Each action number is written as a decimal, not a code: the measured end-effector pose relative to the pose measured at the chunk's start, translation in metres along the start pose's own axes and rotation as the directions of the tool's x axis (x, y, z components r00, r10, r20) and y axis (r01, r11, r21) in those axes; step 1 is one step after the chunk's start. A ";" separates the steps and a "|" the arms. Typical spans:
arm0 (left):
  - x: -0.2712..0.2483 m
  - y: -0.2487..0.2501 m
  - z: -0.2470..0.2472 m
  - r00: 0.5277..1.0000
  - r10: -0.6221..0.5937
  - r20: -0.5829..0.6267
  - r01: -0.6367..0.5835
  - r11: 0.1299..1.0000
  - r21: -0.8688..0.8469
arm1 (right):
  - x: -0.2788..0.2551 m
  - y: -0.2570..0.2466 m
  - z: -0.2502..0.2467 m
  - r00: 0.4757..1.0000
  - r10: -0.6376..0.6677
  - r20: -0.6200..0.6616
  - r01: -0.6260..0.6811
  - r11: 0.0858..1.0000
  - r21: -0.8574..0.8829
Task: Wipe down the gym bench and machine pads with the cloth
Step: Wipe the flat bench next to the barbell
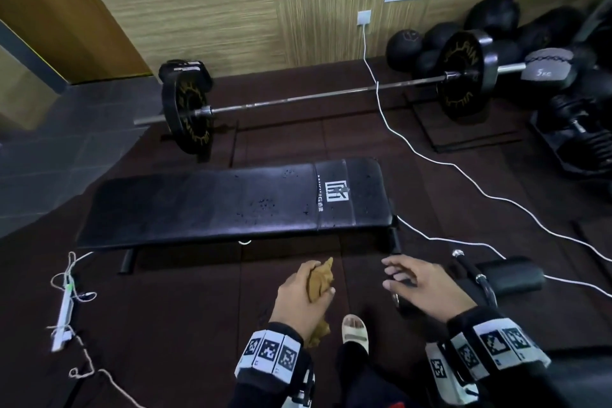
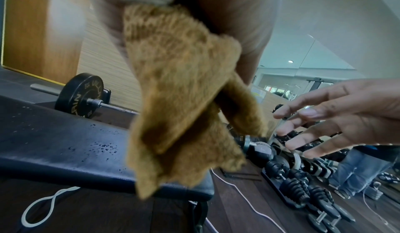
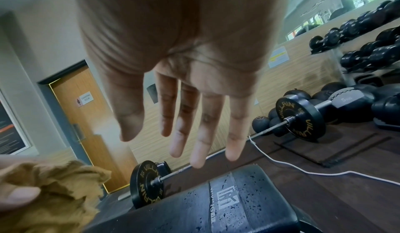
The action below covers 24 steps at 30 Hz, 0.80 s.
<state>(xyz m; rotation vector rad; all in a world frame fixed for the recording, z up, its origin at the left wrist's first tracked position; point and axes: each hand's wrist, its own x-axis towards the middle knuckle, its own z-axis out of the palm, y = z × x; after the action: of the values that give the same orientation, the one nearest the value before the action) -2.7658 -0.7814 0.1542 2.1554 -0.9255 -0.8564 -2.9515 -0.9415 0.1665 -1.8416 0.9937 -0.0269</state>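
A flat black gym bench [image 1: 231, 205] lies across the floor ahead of me, its pad [image 2: 54, 144] speckled with water droplets around the white logo [image 3: 227, 197]. My left hand [image 1: 306, 295] grips a bunched tan cloth [image 1: 320, 281] in the air just in front of the bench's near edge; the cloth [image 2: 181, 99] hangs down from the fist. My right hand [image 1: 417, 281] hovers to the right of it, fingers [image 3: 201, 134] spread and straight, holding nothing. The cloth [image 3: 49, 194] shows at the lower left of the right wrist view.
A loaded barbell [image 1: 314, 96] lies behind the bench. Medicine balls [image 1: 440, 40] and dumbbells [image 1: 546, 66] crowd the right wall. A white cable [image 1: 440, 162] crosses the floor; a power strip [image 1: 64, 311] lies at left. A small black pad [image 1: 510, 275] on a frame sits right of my hand.
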 end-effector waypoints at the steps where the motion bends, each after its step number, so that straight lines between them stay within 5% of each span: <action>1: 0.012 0.004 0.001 1.000 -0.001 0.002 0.001 1.000 0.004 | 0.011 -0.001 -0.004 1.000 -0.001 0.026 0.001 1.000 -0.020; 6: 0.062 0.023 0.014 1.000 -0.016 0.012 0.016 1.000 -0.016 | 0.057 -0.006 -0.010 0.992 -0.059 0.112 0.063 0.997 -0.034; 13: 0.113 0.030 0.046 0.992 0.036 0.120 -0.034 0.999 -0.017 | 0.102 -0.003 0.012 0.995 -0.018 0.096 0.002 0.987 0.159; 24: 0.245 -0.058 0.101 0.980 0.133 0.148 -0.131 0.991 -0.025 | 0.253 0.081 0.063 0.999 0.038 0.005 -0.038 0.993 0.111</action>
<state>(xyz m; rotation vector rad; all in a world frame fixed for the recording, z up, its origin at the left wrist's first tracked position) -2.6879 -0.9708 -0.0242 2.0129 -1.1204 -0.9654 -2.8068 -1.0686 -0.0270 -1.7207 1.0050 -0.0550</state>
